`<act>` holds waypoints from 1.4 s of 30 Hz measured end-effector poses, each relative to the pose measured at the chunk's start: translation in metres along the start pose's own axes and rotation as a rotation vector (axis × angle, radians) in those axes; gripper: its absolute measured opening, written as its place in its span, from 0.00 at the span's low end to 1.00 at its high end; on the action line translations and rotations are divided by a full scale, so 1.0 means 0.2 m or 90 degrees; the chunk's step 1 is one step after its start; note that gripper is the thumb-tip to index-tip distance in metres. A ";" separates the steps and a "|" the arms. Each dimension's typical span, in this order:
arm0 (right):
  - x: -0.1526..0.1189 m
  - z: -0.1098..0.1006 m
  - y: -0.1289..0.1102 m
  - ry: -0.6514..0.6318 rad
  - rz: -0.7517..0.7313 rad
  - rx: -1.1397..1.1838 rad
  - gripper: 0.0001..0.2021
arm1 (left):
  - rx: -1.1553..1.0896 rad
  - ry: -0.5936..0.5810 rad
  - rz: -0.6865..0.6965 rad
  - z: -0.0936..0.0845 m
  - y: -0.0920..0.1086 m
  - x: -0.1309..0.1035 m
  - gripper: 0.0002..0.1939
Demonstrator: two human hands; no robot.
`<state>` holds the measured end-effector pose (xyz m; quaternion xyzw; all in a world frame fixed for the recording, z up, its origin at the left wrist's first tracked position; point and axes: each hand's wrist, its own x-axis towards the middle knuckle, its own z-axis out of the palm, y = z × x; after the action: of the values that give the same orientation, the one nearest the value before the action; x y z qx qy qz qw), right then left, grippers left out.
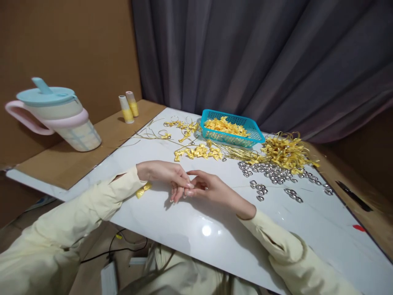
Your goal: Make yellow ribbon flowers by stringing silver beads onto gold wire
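My left hand (167,174) and my right hand (211,189) meet over the middle of the white tabletop (196,246). Thumbs and fingertips of both are pinched together, and whatever lies between them is too small or hidden to name. A thin line, perhaps a cord, runs along the table to the right behind my right hand. Beside my left wrist lies a yellow ribbon bow (143,190), partly covered by the sleeve. Right of my right hand lie several shiny silver oval pieces (276,172).
Behind the hands stand a blue basket (258,133) of yellow bows, loose bows (199,151), gold cords (239,153) and a heap of corded bows (285,151). At left are a lidded tumbler (70,123) and two thread spools (126,110). Black scissors-like tool (353,196) lies right.
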<state>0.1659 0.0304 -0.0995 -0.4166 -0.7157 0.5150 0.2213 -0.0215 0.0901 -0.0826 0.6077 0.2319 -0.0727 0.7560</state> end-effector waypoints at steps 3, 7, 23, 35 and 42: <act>-0.04 -0.04 -0.01 0.013 -0.015 -0.108 0.17 | -0.008 -0.007 -0.010 0.01 -0.01 0.01 0.17; -0.22 -0.12 -0.10 0.287 -0.086 -0.310 0.16 | -0.068 0.018 0.024 0.07 0.00 0.03 0.15; -0.53 0.17 -0.12 0.243 0.082 0.527 0.21 | 0.216 0.238 0.137 0.61 0.05 0.24 0.18; -0.68 -0.17 -0.06 0.400 0.124 0.226 0.20 | -0.313 0.070 0.006 0.52 0.18 0.49 0.29; -0.76 -0.37 -0.08 0.163 0.148 -0.017 0.21 | 0.271 0.470 0.261 0.41 0.38 0.53 0.23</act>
<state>0.3003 -0.0566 -0.0407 -0.5618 -0.6352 0.4705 0.2439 0.1242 0.0492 -0.0487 0.7679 0.3400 0.2532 0.4803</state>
